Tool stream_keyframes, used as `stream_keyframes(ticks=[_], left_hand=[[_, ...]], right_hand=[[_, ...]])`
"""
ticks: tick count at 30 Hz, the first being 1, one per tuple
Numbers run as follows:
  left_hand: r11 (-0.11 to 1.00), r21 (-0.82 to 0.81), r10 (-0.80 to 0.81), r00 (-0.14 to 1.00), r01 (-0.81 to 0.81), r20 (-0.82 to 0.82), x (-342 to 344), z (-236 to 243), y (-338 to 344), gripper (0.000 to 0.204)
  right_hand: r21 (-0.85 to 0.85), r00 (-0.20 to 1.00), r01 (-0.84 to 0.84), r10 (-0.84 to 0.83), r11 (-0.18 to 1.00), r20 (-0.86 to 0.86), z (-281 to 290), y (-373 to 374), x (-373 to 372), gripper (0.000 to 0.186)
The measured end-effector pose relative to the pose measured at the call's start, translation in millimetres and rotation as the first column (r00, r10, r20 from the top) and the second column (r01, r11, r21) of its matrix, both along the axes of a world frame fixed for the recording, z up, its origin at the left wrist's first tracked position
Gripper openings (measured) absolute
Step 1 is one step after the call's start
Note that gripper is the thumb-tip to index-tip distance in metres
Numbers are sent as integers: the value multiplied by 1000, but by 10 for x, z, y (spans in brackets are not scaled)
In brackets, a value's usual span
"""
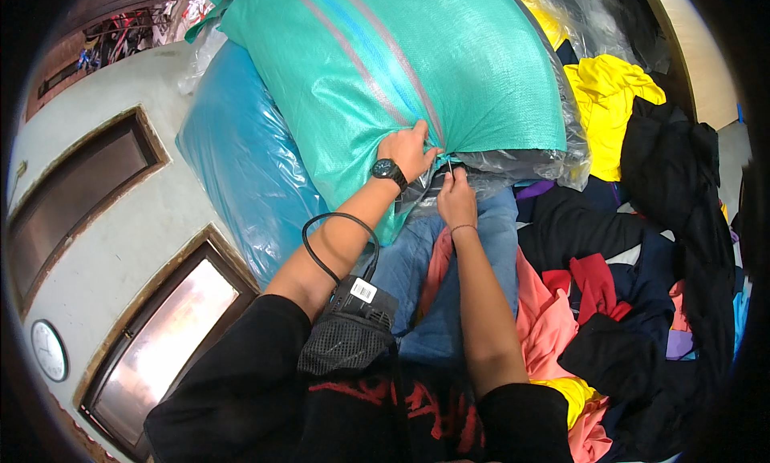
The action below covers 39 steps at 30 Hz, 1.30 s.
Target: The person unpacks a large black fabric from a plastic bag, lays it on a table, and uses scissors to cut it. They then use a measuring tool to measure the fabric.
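A large green woven sack point(481, 70) with pink and blue stripes fills the upper middle. Its lower edge is drawn together between my hands. My left hand point(407, 152), with a black watch on the wrist, is closed on the gathered edge of the sack. Just right of it and slightly lower, my right hand point(457, 197) pinches a thin, light needle-like piece point(450, 166) against the gathered spot. Whether that piece is a needle or a cord, I cannot tell. Clear plastic with dark contents point(521, 160) shows under the sack's edge.
A blue plastic-wrapped bundle point(249, 166) leans left of the sack. Heaped clothes point(585, 214) lie on the right, with a yellow garment point(609, 102) and black ones. A black mesh pouch point(350, 331) with a cable loop hangs before my chest. A wall with framed windows point(172, 327) stands left.
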State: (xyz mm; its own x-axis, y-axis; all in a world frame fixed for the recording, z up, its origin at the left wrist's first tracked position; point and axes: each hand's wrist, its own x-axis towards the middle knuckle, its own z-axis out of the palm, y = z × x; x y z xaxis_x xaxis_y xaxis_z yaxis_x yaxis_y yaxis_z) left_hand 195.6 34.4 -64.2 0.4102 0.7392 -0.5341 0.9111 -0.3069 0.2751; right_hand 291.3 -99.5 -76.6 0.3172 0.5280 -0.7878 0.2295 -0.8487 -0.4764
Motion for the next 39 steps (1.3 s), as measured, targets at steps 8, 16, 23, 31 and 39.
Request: stream_keyframes(ticks=[8, 16, 23, 31, 39], left_hand=[[1000, 13, 10, 1000, -11, 27, 9, 17, -15, 45], [999, 35, -1, 1000, 1, 15, 28, -1, -16, 44], [1000, 20, 11, 1000, -11, -9, 55, 0, 9, 46], [998, -57, 34, 998, -37, -50, 115, 70, 68, 44], [999, -8, 40, 999, -40, 12, 43, -76, 38, 45]], right_hand=[[-23, 996, -63, 62, 998, -58, 4, 28, 45, 28], [-89, 998, 13, -19, 996, -67, -89, -108, -100, 31], [-14, 983, 129, -130, 992, -127, -210, -119, -201, 32], [122, 884, 464, -451, 877, -123, -284, -176, -579, 26], [28, 710, 671, -632, 741, -311, -570, -61, -611, 23]])
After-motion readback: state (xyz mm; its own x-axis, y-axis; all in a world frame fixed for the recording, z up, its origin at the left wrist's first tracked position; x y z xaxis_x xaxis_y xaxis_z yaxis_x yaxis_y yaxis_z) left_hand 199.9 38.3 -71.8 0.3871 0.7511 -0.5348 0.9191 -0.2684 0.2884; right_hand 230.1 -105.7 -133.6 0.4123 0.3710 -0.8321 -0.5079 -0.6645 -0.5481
